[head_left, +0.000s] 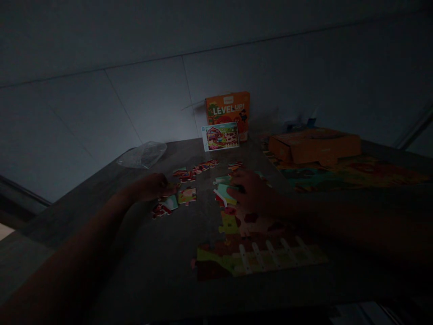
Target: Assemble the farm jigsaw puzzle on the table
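Red-brown-patched pink puzzle cow (260, 222), white puzzle fence (272, 253), white-lettered orange box (228, 110), grey tabletop (152, 262)

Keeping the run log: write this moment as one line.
left hand: at puzzle pieces | right hand: at pale-green piece | picture card: before LEVEL UP! box

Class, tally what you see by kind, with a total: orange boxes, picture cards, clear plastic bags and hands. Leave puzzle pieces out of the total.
Orange boxes: 2 (one upright, one lying flat)
Picture card: 1
Clear plastic bag: 1
Hands: 2 (left hand, right hand)
Total: 6
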Motion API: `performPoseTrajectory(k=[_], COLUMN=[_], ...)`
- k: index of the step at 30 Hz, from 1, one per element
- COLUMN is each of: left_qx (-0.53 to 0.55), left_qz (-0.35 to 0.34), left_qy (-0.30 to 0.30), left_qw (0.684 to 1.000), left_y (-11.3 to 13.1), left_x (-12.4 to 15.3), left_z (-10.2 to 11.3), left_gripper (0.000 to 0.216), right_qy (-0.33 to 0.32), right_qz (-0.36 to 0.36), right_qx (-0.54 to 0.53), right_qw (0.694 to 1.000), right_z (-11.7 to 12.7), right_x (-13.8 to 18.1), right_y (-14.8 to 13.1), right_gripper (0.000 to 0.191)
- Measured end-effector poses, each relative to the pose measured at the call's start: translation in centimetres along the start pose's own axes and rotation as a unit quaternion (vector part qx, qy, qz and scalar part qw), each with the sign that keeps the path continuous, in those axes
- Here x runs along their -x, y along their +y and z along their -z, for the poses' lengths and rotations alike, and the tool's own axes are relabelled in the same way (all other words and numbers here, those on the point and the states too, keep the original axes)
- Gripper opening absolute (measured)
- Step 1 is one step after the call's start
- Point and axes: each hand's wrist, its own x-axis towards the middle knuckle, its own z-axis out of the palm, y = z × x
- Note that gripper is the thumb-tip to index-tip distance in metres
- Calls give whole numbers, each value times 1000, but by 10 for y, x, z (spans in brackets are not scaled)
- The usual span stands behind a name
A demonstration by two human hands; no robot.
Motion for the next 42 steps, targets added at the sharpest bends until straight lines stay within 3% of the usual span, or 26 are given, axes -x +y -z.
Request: performPoseTrajectory(k=[8, 18, 24, 32, 37, 42], left_qx=[59, -4, 31, 57, 63, 103], left_qz=[2, 50, 67, 22, 28, 36], left_qy=[-14, -2, -40, 17, 56, 58], left_qw=[998, 999, 996, 998, 996, 992], left_y=[0, -36, -26, -24, -17, -9], left_x=[3, -7, 3, 3, 6, 13], left_z=[6, 9, 11, 14, 19, 21], left_gripper=[67, 57, 76, 43, 37, 31], right_qy=[2, -5, -4, -13, -4, 10], right_qz=[-73, -100, -98, -113, -105, -101], right_qx=[55, 63, 60, 89, 70, 53], right_qw=[996, 993, 993, 990, 992, 993], right_z=[2, -1, -1, 2, -2, -2], right_x=[1, -1, -1, -1, -1, -1], right_y=[0, 3, 3, -2, 4, 5], right_gripper=[26, 26, 27, 27, 27, 25])
